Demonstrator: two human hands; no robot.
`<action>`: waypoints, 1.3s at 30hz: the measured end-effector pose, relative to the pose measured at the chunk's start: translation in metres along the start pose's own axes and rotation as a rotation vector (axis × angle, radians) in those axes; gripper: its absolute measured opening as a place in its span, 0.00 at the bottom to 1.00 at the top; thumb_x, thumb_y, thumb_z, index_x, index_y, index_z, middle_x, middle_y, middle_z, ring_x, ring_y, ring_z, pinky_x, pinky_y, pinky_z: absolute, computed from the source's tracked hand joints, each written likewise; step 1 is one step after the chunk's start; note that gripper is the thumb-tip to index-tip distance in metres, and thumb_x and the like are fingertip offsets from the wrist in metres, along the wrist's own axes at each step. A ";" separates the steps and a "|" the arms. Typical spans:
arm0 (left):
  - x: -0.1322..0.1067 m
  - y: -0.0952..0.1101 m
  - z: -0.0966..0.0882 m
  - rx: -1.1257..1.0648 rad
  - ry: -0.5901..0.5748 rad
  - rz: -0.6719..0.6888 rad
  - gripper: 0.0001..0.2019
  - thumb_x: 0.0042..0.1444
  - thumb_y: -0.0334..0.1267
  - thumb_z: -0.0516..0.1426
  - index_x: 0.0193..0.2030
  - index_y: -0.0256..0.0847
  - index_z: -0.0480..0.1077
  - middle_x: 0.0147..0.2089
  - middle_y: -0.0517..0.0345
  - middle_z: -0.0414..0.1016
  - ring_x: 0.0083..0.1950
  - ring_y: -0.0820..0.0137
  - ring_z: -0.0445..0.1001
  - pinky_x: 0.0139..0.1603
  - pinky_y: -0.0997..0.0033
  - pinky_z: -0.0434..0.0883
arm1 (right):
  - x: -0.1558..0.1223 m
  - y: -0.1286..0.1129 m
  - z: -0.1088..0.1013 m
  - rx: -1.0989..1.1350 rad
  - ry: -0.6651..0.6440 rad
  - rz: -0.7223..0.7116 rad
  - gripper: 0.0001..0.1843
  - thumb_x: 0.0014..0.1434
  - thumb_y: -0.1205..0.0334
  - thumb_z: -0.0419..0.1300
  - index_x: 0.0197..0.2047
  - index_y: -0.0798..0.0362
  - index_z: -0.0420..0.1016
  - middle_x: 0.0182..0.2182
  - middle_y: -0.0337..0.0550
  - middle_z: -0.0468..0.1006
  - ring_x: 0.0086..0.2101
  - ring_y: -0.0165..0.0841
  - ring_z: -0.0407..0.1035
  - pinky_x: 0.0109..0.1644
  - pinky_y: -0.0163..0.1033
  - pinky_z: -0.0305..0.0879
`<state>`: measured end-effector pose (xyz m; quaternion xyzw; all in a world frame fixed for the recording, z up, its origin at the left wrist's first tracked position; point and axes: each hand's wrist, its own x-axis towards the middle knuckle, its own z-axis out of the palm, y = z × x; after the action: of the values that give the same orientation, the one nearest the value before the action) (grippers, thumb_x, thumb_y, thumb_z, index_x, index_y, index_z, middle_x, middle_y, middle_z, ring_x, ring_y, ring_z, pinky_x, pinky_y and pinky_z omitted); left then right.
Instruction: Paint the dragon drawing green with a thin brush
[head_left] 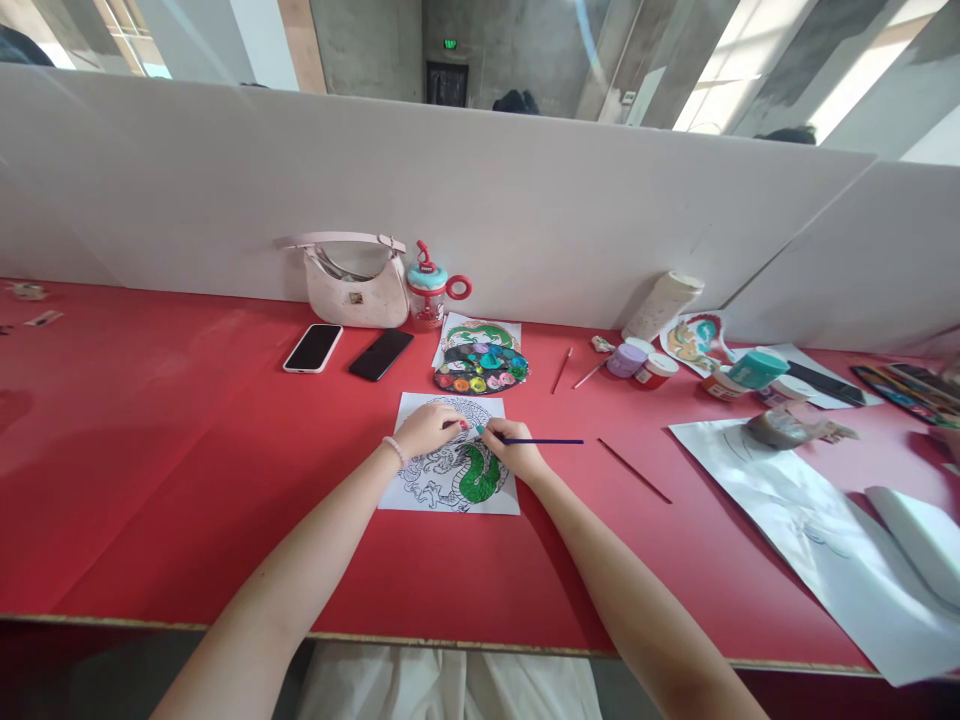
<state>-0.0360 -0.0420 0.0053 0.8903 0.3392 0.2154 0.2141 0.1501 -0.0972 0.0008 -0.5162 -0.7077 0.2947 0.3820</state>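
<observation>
On the red table lies a white sheet (397,495) with a black line drawing of a dragon, its coiled body partly painted green. My right hand (516,450) grips a paintbrush (551,441) with a dark blue handle that points right. Over the upper part of the sheet, my left hand (429,430) has its fingers drawn together close to my right fingertips. Whatever those fingers pinch, if anything, is too small to make out. Just beyond the sheet, a palette (480,370) of many paint colours rests partly on a coloured dragon picture (480,328).
Two phones (313,348), a pale handbag (356,290) and a drinking cup (427,295) stand back left. Thin brushes (634,470) lie to the right, with paint jars (655,370) behind. Farther right are a large paper (810,540) and another person's hand (829,430). A white partition (480,200) borders the back.
</observation>
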 end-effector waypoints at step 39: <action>-0.001 0.000 0.001 -0.013 0.012 0.008 0.13 0.57 0.33 0.49 0.37 0.44 0.75 0.39 0.59 0.78 0.44 0.69 0.72 0.48 0.67 0.66 | 0.001 0.003 0.001 -0.026 0.041 0.008 0.16 0.53 0.59 0.50 0.18 0.53 0.50 0.17 0.33 0.51 0.22 0.24 0.47 0.25 0.32 0.47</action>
<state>-0.0361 -0.0427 0.0045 0.8889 0.3356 0.2237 0.2171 0.1504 -0.0955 -0.0016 -0.5301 -0.7014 0.2763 0.3882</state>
